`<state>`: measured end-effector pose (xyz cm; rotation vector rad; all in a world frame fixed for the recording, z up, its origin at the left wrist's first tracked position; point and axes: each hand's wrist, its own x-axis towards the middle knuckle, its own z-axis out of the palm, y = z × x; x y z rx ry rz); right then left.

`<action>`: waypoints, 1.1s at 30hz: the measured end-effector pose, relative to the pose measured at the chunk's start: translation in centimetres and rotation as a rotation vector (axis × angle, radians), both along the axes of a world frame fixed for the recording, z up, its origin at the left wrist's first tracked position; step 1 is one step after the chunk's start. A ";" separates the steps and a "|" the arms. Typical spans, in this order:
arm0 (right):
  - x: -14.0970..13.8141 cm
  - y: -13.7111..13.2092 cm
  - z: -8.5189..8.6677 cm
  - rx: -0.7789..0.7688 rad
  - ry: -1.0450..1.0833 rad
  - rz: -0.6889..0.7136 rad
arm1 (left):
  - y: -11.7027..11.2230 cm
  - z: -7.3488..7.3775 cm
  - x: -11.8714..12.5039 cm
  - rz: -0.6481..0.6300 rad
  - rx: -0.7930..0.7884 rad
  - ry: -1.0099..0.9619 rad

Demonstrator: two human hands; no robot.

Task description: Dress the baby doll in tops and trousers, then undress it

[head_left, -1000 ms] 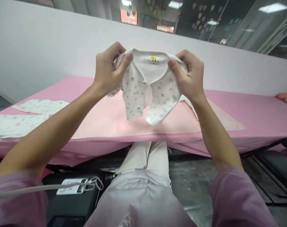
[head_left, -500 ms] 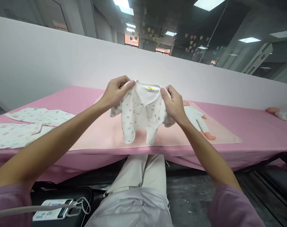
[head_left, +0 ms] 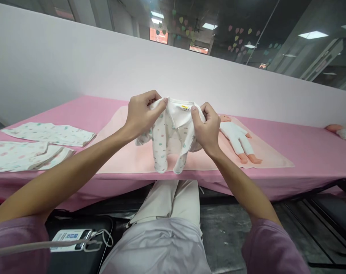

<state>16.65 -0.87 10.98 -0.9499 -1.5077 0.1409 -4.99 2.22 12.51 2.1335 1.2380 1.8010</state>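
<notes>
A small white baby shirt (head_left: 160, 146) with a fine coloured print hangs between my two hands, its front falling open. My left hand (head_left: 145, 111) is closed on one shoulder beside the neckline. The other shoulder is pinched in my right hand (head_left: 206, 125), thumb in front. A yellow print shows inside the back of the neck. Below the shirt lies a peach cloth (head_left: 124, 152). Right of my right hand, a baby doll (head_left: 238, 137) in a white suit lies on that cloth, its head partly behind my hand.
A pink-covered table (head_left: 275, 139) stretches across in front of a white wall (head_left: 75, 64). Printed baby clothes (head_left: 50, 134) lie flat at the left. Another doll (head_left: 340, 131) lies at the far right. A white power bank (head_left: 71, 239) with a cable sits on a black seat at lower left.
My hands have drawn slightly closer together, so the neckline sags more and the shirt's front panels hang nearer each other. The view has tilted down a little.
</notes>
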 end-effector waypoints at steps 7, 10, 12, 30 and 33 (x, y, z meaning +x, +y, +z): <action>1.4 1.4 -0.3 0.019 -0.104 -0.002 | 0.3 -0.3 -0.8 0.043 0.043 0.080; 3.6 3.0 0.2 0.004 -0.267 0.042 | 1.1 -0.2 -1.7 0.048 0.052 0.156; 5.0 3.9 0.7 -0.055 -0.360 0.092 | 1.7 -0.2 -2.2 0.027 0.031 0.197; 2.1 2.2 -0.1 -0.115 -0.115 0.066 | -0.3 0.7 0.3 -0.047 -0.028 0.082; 1.9 1.8 -0.1 -0.119 -0.082 0.082 | -0.9 0.7 0.4 -0.025 -0.011 0.083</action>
